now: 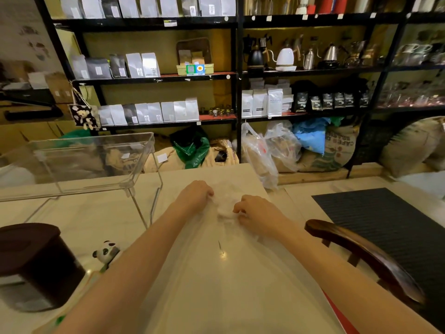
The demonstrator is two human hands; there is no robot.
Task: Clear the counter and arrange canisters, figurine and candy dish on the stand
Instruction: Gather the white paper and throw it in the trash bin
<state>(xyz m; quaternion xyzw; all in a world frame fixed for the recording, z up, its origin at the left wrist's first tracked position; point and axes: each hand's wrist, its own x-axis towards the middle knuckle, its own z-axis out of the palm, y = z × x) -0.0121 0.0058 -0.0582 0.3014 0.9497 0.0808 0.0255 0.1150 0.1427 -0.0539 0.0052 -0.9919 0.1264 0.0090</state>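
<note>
A clear plastic bag [224,273] lies spread over the pale counter [101,220] in front of me. My left hand [196,195] and my right hand [255,210] both pinch its bunched-up far end [226,203]. A clear acrylic stand [79,160] sits on the counter to the left, with nothing on top of it. A dark brown canister [33,266] with a lid stands at the near left. A small panda figurine [106,253] is beside it, close to my left forearm.
A dark wooden chair back [366,254] curves along the right. A black ribbed mat [390,220] covers the counter at far right. Black shelves [237,75] with coffee bags and kettles fill the background, with sacks and plastic bags on the floor below.
</note>
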